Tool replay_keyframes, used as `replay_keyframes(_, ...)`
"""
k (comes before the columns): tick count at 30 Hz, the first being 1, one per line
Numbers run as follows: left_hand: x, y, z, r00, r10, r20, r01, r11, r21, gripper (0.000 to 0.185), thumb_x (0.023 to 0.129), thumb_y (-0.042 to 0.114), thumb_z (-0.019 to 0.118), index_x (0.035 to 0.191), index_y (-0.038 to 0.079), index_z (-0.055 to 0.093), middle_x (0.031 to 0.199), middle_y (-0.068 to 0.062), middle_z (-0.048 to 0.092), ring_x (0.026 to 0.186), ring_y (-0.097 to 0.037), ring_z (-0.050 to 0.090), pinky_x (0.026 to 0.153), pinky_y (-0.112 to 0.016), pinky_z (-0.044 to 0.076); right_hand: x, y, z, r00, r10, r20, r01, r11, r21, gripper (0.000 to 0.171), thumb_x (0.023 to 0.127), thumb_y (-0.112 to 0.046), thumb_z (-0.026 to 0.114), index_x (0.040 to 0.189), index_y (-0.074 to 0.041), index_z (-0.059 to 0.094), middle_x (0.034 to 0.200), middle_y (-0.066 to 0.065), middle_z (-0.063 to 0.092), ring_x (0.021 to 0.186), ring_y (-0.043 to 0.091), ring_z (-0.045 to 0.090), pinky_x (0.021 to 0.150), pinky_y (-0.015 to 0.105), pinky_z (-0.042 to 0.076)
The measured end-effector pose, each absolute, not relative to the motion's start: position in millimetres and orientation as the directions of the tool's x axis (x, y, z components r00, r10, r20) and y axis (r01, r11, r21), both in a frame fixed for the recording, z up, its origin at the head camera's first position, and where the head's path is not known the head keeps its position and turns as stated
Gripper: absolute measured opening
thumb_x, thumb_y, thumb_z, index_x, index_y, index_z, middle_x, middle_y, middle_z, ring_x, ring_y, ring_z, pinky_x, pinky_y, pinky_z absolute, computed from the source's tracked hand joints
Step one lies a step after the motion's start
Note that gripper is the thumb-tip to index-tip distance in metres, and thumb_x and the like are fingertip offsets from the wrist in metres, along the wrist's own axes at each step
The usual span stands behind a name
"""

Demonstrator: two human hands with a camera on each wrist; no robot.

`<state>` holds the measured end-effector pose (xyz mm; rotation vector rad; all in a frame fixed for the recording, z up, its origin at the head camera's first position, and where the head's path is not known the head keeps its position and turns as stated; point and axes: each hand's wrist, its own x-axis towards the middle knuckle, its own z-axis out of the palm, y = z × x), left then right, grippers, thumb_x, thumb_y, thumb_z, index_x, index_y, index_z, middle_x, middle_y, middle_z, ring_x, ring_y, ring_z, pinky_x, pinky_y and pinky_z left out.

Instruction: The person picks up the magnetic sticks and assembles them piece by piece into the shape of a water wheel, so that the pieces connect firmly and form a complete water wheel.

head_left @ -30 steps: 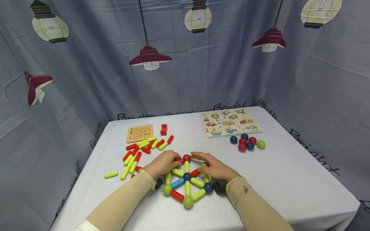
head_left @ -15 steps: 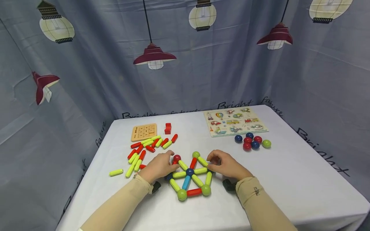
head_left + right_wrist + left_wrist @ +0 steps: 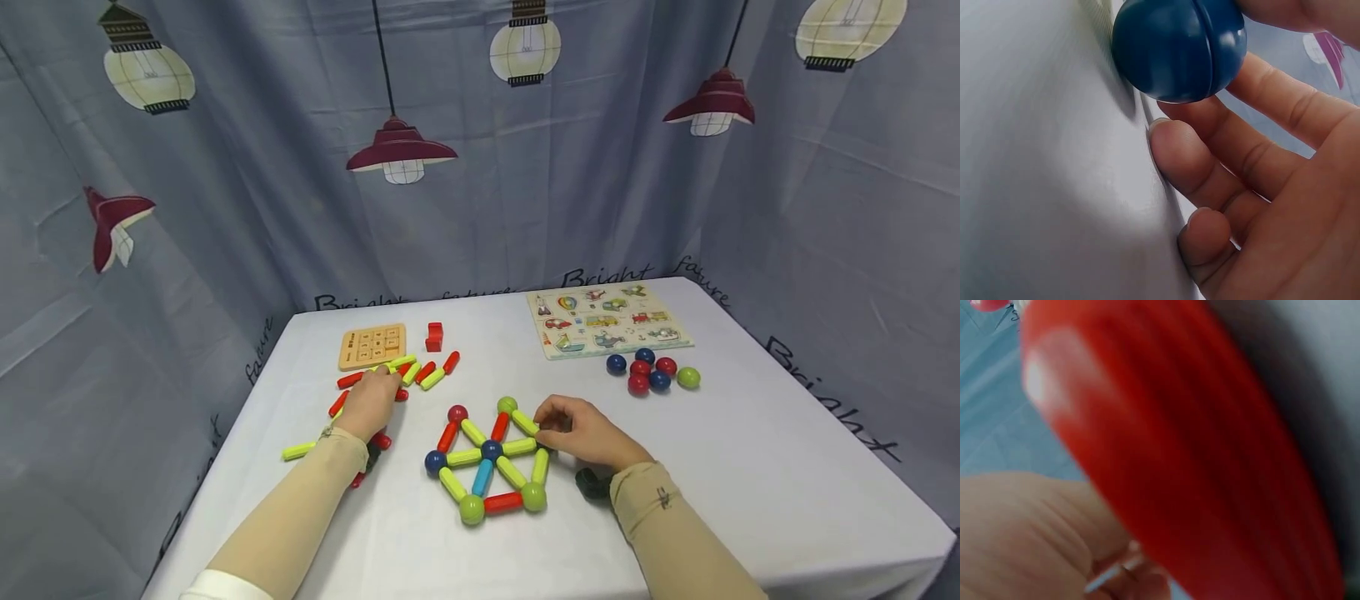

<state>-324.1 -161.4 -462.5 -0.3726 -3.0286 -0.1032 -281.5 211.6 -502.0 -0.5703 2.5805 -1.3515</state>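
Observation:
A flat figure of rods and balls (image 3: pixel 487 454) lies on the white table (image 3: pixel 750 467), with a blue ball at its centre. My right hand (image 3: pixel 551 425) sits at the figure's right corner. The right wrist view shows its thumb and fingers pinching a blue ball (image 3: pixel 1179 47) just above the cloth. My left hand (image 3: pixel 378 385) lies over the pile of red and yellow-green rods (image 3: pixel 431 373) to the left, with its fingers hidden from above. A blurred red rod (image 3: pixel 1179 456) fills the left wrist view, close to the palm.
A wooden number board (image 3: pixel 372 346) and a red block (image 3: pixel 434 336) lie behind the rods. A picture puzzle board (image 3: pixel 607 321) and several loose balls (image 3: pixel 651 372) are at the back right. One yellow-green rod (image 3: pixel 297 451) lies alone near the left edge.
My left hand has left the figure and moved left and back onto the rod pile. The figure was turned earlier and now lies still. My right hand stays at its right corner.

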Motion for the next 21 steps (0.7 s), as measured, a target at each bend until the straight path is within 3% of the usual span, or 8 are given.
replay_keyframes(3, -325.4, -157.9, -462.5, -0.962, 0.253, 0.107, 0.259, 0.964, 0.053, 0.027, 0.089, 0.009, 0.080, 0.116, 0.009, 0.076, 0.103, -0.010, 0.068, 0.093, -0.027, 0.059, 0.089, -0.042, 0.057, -282.2, 211.8, -500.3, -0.911, -0.411, 0.029, -0.257, 0.513, -0.819, 0.019, 0.091, -0.025, 0.078, 0.107, -0.021, 0.068, 0.096, 0.000, 0.064, 0.089, 0.022, 0.058, 0.075, 0.032, 0.049)
replay_keyframes(5, -324.1, -153.7, -460.9, -0.964, 0.250, 0.086, 0.259, 0.959, 0.116, 0.028, 0.090, 0.017, 0.081, 0.116, 0.011, 0.075, 0.103, -0.006, 0.069, 0.094, -0.024, 0.059, 0.090, -0.042, 0.056, -282.1, 211.9, -499.2, -0.910, -0.413, 0.026, -0.257, 0.514, -0.818, 0.019, 0.091, -0.024, 0.078, 0.107, -0.021, 0.068, 0.096, 0.000, 0.064, 0.088, 0.022, 0.058, 0.075, 0.032, 0.049)
replay_keyframes(10, -318.6, -131.2, -449.5, -0.975, 0.224, 0.013, 0.203, 0.856, 0.475, 0.025, 0.095, 0.022, 0.076, 0.118, 0.012, 0.072, 0.103, -0.001, 0.070, 0.093, -0.019, 0.062, 0.090, -0.039, 0.057, -281.4, 212.2, -496.6, -0.907, -0.421, 0.025, -0.264, 0.518, -0.814, 0.020, 0.091, -0.024, 0.077, 0.109, -0.020, 0.068, 0.096, -0.001, 0.064, 0.089, 0.021, 0.057, 0.075, 0.031, 0.049)
replay_keyframes(13, -316.1, -108.8, -438.1, -0.971, 0.241, 0.001, 0.191, 0.767, 0.613, 0.027, 0.095, 0.023, 0.076, 0.119, 0.011, 0.070, 0.102, -0.001, 0.070, 0.091, -0.018, 0.064, 0.086, -0.036, 0.058, -280.4, 213.0, -495.1, -0.909, -0.417, 0.029, -0.263, 0.517, -0.815, 0.020, 0.091, -0.022, 0.077, 0.109, -0.020, 0.068, 0.096, -0.001, 0.064, 0.088, 0.021, 0.057, 0.075, 0.031, 0.049)
replay_keyframes(21, -314.8, -72.4, -435.0, -0.923, 0.376, -0.080, 0.260, 0.763, 0.592, 0.023, 0.095, 0.022, 0.075, 0.114, 0.010, 0.071, 0.097, -0.001, 0.070, 0.080, -0.016, 0.064, 0.074, -0.029, 0.056, -279.3, 210.7, -497.4, -0.909, -0.417, 0.027, -0.257, 0.505, -0.824, 0.020, 0.091, -0.021, 0.077, 0.110, -0.019, 0.069, 0.097, 0.000, 0.065, 0.089, 0.022, 0.058, 0.077, 0.031, 0.050)
